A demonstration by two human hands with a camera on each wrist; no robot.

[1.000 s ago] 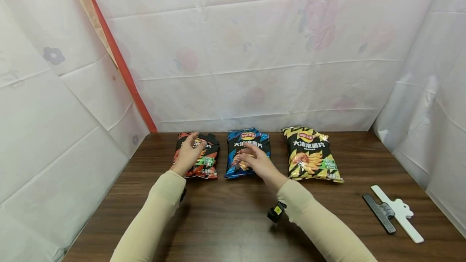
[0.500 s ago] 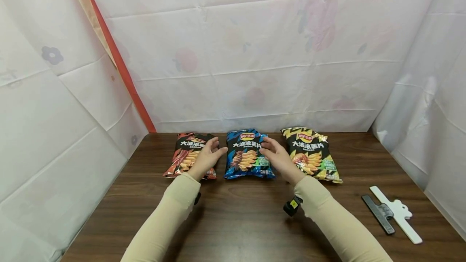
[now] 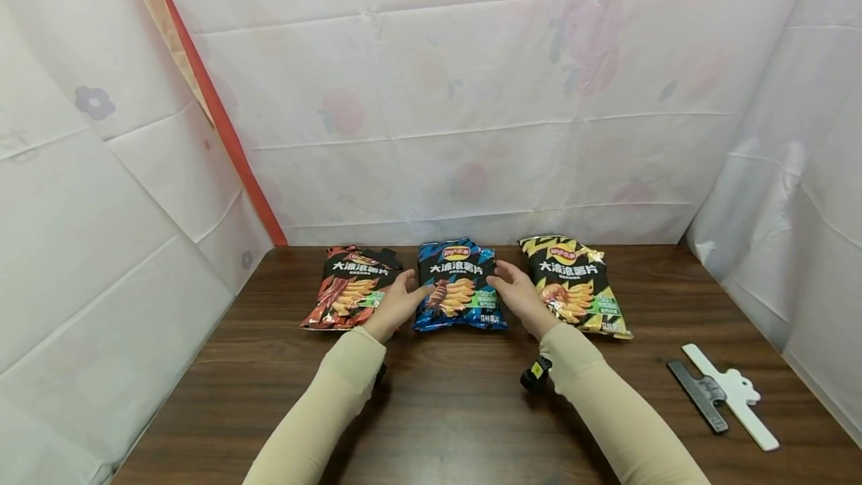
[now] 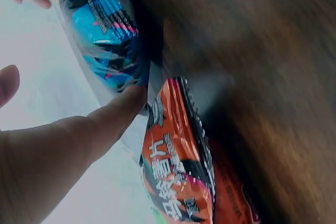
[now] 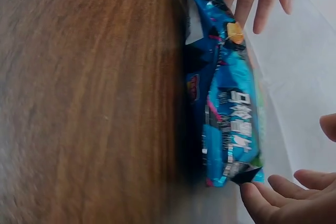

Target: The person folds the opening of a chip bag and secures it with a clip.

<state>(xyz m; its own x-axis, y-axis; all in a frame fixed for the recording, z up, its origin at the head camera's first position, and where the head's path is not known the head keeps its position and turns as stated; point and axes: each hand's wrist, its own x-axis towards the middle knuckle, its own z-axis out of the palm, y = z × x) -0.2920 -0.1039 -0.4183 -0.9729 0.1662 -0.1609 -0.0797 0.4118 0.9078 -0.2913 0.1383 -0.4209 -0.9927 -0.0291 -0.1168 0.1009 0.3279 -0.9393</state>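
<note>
A blue chip bag [image 3: 458, 283] lies face up between both hands, in the middle of a row of three. My left hand [image 3: 396, 307] is at its left side, fingers loosely extended, overlapping the edge of the red chip bag [image 3: 346, 294]. In the left wrist view, one left fingertip [image 4: 134, 98] meets the end of the blue bag. On the other side, my right hand [image 3: 524, 298] has its fingers apart, with fingertips [image 5: 252, 192] right at the blue bag's corner in the right wrist view. The yellow chip bag [image 3: 571, 287] lies just beyond the right hand.
Toward the right of the dark wooden table [image 3: 431, 410] lie a black clip [image 3: 697, 395] and a white clip [image 3: 730, 395], crossing each other. Pale patterned sheeting [image 3: 471, 96] rises behind the row of bags and along both sides.
Both hands have moved rightward from over the red and blue bags. The left came to the blue bag's left side; the right swung past its right side, then slightly back. The bags stay in place.
</note>
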